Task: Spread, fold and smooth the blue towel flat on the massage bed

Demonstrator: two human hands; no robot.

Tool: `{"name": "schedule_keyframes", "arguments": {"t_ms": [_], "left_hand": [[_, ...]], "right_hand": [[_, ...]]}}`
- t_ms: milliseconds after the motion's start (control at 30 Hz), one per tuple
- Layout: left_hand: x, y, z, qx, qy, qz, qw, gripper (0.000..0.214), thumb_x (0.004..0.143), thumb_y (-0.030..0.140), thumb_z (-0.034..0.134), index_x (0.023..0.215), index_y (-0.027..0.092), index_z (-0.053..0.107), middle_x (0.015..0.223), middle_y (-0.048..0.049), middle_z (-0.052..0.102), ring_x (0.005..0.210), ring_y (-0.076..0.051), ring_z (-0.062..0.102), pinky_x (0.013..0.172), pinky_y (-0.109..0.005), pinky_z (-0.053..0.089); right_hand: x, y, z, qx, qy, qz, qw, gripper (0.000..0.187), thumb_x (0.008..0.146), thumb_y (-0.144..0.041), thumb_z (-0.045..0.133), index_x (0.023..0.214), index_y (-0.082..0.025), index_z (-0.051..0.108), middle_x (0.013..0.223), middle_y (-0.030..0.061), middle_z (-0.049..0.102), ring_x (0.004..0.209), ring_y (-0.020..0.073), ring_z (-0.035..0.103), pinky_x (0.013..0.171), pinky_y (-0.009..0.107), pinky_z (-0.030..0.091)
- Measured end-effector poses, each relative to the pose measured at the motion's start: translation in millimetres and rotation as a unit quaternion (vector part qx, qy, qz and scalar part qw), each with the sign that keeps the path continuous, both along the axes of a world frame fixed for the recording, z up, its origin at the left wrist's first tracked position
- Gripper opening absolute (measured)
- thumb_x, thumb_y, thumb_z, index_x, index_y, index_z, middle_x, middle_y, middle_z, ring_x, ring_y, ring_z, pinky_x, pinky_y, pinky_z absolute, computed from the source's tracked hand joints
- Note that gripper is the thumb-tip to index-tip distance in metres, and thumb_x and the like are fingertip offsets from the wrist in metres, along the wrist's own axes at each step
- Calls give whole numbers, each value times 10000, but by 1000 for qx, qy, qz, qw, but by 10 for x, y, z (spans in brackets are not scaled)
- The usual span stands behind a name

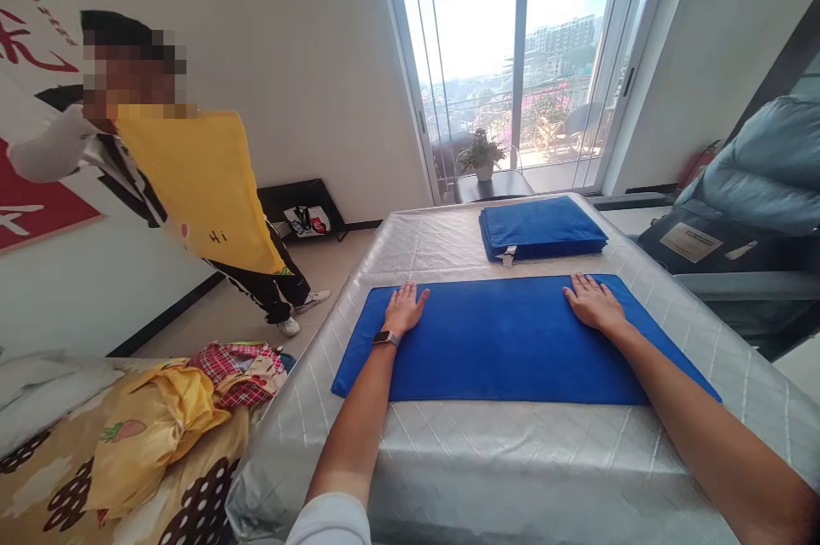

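Note:
A blue towel (506, 340) lies spread in a long folded strip on a table covered with a silver quilted sheet (512, 460). My left hand (405, 308) rests flat on the towel's far left corner, fingers stretched out, a watch on its wrist. My right hand (593, 301) lies flat on the towel's far right part, fingers spread. Neither hand holds anything. Beyond the towel, a stack of folded blue towels (541, 227) sits at the far end of the table.
A person in a yellow apron (205, 186) stands at the left by the wall. A heap of patterned cloths (147, 434) lies at the lower left. A potted plant (482, 156) stands before the glass doors. A grey padded bundle (762, 178) is on the right.

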State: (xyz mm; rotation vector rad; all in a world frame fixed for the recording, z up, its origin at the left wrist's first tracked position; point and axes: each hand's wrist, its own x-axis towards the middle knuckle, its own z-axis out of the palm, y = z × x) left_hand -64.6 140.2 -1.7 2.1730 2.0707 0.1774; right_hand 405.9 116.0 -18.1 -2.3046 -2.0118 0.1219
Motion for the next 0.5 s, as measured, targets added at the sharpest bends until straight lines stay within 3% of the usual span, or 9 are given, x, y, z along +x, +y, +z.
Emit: {"name": "schedule_keyframes", "arguments": {"t_ms": [100,167,267,500], "left_hand": [[-467,7,-50,13,12,52,998,818,1049,625,112,1616,65,294,1691,-167,224,1582,-263,193,1289,-462,133],[-675,16,-98,21,14,80,997,821,1050,622,122,1617,50,282,1691,-177,218,1580,-270,199,1286,-461,140],[-821,44,-141,17,12,90,996,840,1045,640,147,1623,40,261,1694,-178,208,1579,-273,202,1286,-451,142],[-877,105,-163,20,8,108,994,847,1045,636,167,1615,19,271,1687,-183,227,1575,-286,216,1281,-460,157]], "right_hand": [[553,-50,-85,16,10,-52,998,767,1035,-486,125,1640,-35,264,1706,126,218,1574,274,201,1286,474,159],[757,-63,-133,22,12,-62,998,775,1031,-482,119,1633,-20,275,1700,141,228,1568,287,220,1284,483,169],[849,-39,-185,19,8,-60,998,780,1027,-475,122,1624,-3,291,1690,152,248,1560,307,242,1277,512,188],[810,-18,-206,31,10,-60,998,780,1018,-486,146,1618,-19,322,1676,156,285,1549,317,270,1270,520,213]]}}
